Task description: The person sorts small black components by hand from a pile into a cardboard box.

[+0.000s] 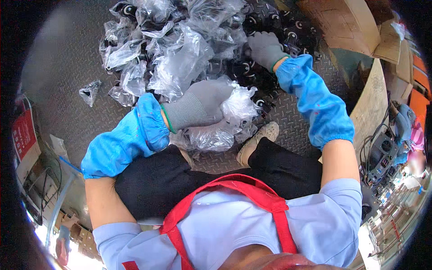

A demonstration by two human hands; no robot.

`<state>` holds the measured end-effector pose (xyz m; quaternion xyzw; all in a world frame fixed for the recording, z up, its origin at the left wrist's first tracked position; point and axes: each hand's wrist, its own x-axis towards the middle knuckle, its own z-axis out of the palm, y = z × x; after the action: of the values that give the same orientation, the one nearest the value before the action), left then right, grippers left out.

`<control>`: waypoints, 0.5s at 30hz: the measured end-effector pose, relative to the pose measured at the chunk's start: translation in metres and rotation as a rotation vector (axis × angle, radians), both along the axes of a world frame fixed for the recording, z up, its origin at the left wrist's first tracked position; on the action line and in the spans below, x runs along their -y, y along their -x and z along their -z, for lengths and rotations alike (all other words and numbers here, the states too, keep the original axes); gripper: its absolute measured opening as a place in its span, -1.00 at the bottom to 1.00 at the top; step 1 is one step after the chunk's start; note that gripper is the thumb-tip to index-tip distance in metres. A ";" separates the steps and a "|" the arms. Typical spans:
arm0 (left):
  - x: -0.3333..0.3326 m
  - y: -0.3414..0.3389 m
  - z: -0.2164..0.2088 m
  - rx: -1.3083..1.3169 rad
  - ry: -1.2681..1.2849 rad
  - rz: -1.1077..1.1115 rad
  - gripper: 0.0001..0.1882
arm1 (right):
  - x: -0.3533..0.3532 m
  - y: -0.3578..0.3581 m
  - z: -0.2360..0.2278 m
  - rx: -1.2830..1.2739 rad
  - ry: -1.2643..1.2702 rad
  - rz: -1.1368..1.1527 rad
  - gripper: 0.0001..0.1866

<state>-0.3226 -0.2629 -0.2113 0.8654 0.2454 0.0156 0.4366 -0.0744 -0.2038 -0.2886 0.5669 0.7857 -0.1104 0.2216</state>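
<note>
My left hand (204, 102), in a grey knit glove, is closed around a crumpled clear plastic bag (243, 103); the bag bulges out past its fingertips, which are partly hidden. Farther off to the right, my right hand (265, 48), gloved the same way, has its fingers curled down among black parts (294, 38) with white curved marks. Whatever lies under those fingers is hidden. Between and beyond the hands spreads a heap of clear plastic bags (180, 58), some with black pieces inside. More plastic (211, 137) lies below my left hand, close to my shoes.
Dark tread-plate floor (58, 85) lies under the heap, with a small plastic-wrapped piece (90, 92) apart at the left. Cardboard boxes (344, 24) stand at the far right. A board (371, 105) and a dark device with cables (382, 150) are at the right, near another person (416, 135).
</note>
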 end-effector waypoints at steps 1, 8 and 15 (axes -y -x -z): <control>0.000 0.001 0.000 0.076 -0.020 -0.030 -0.67 | 0.004 -0.003 0.004 -0.016 -0.128 -0.072 -0.69; 0.001 0.009 -0.001 -0.013 -0.027 -0.020 -0.65 | 0.032 -0.049 -0.097 -0.872 -0.444 0.445 -0.78; -0.009 -0.010 -0.013 0.139 0.068 -0.107 -0.58 | 0.044 -0.063 -0.115 -0.756 -0.380 0.549 -0.83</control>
<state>-0.3127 -0.2535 -0.1981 0.8325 0.2608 0.0908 0.4803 -0.0116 -0.2481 -0.1733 0.7034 0.6391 -0.2171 -0.2230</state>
